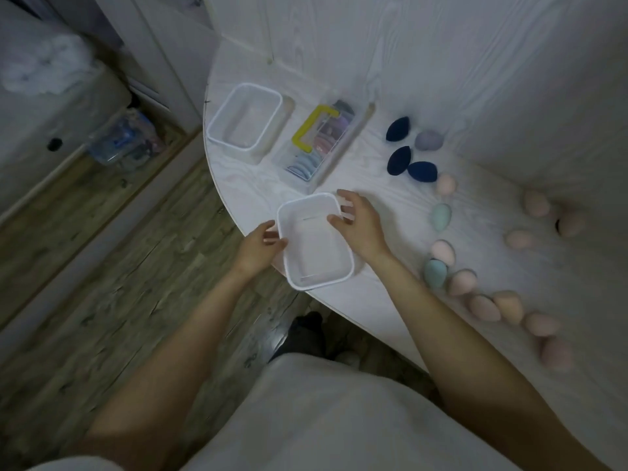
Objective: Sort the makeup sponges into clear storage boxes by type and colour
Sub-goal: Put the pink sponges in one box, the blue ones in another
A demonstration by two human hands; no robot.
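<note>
An empty clear box with a white rim (346, 263) sits at the table's near edge. My left hand (260, 248) grips its left side, thumb over the rim. My right hand (356, 220) holds its far right corner, fingers curled over the rim. A second empty clear box (217, 125) stands further back on the left. Beside it a clear case with a yellow handle (317, 130) holds flat puffs in several colours. Three dark blue sponges (401, 159) and a lilac one (429, 140) lie to the right. Pink (441, 252) and teal (441, 216) egg sponges trail along the right.
The white table (390, 73) has a rounded edge on the left, with wooden floor (119, 266) below. A clear bin of items (122, 141) stands on the floor by white cabinets. A dark shoe (304, 331) shows under the table edge.
</note>
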